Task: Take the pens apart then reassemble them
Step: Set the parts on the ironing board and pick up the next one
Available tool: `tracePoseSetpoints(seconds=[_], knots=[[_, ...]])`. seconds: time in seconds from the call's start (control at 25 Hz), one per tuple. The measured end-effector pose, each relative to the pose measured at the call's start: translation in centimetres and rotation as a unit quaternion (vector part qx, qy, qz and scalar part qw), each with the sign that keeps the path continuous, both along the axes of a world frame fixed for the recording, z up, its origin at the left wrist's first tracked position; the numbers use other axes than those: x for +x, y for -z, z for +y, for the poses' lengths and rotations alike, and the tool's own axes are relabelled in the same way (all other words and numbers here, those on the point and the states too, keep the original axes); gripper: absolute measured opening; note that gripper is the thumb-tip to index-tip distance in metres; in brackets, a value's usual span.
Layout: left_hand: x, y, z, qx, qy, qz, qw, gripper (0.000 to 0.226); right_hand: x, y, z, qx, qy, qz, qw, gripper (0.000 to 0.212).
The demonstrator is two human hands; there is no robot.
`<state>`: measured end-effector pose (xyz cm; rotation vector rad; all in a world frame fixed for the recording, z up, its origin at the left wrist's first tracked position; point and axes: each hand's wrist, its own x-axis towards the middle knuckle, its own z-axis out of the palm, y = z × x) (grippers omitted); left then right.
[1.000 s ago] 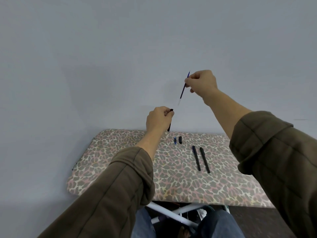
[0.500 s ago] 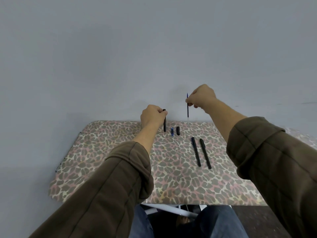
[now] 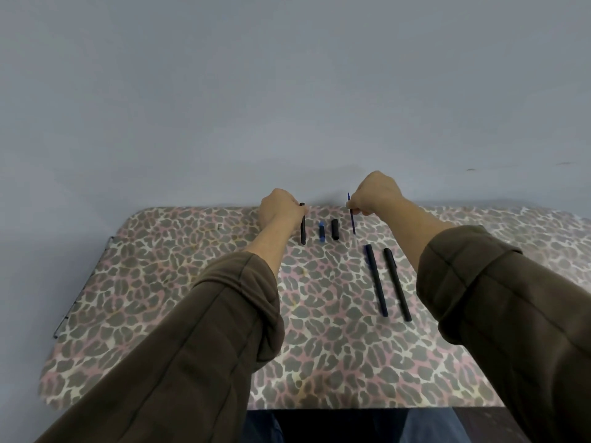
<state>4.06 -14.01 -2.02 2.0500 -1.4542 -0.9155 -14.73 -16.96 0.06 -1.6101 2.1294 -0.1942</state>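
Note:
My left hand [image 3: 279,209] grips a black pen barrel [image 3: 303,230] that points down to the leopard-print table [image 3: 179,282] at its far edge. My right hand [image 3: 375,195] pinches a thin blue refill [image 3: 352,219], held nearly upright just above the cloth. Between the two hands lie a small blue piece [image 3: 322,232] and a short black cap [image 3: 335,229]. Two whole black pens [image 3: 376,279] [image 3: 397,284] lie side by side nearer to me, under my right forearm's left side.
A plain grey wall rises right behind the table's far edge. The table's left edge shows a metal rim [image 3: 68,310]. My lap and a dark gap lie below the near edge.
Both hands have come down from mid-air to the far part of the table. The refill has turned from slanted to nearly upright, and the barrel now reaches the cloth.

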Motion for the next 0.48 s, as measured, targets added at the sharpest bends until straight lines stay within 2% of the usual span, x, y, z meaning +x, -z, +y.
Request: tracePoseSetpoints(seconds=[0.28, 0.48], knots=[[-0.2, 2.2, -1.5, 0.054, -0.011, -0.030, 0.998, 0.014, -0.1, 3.3, -1.6, 0.014, 0.001, 0.017, 1.000, 0.033], [-0.4, 2.6, -2.1, 0.053, -0.017, -0.039, 0.998, 0.018, -0.2, 4.6, -1.7, 0.012, 0.002, 0.018, 1.000, 0.034]])
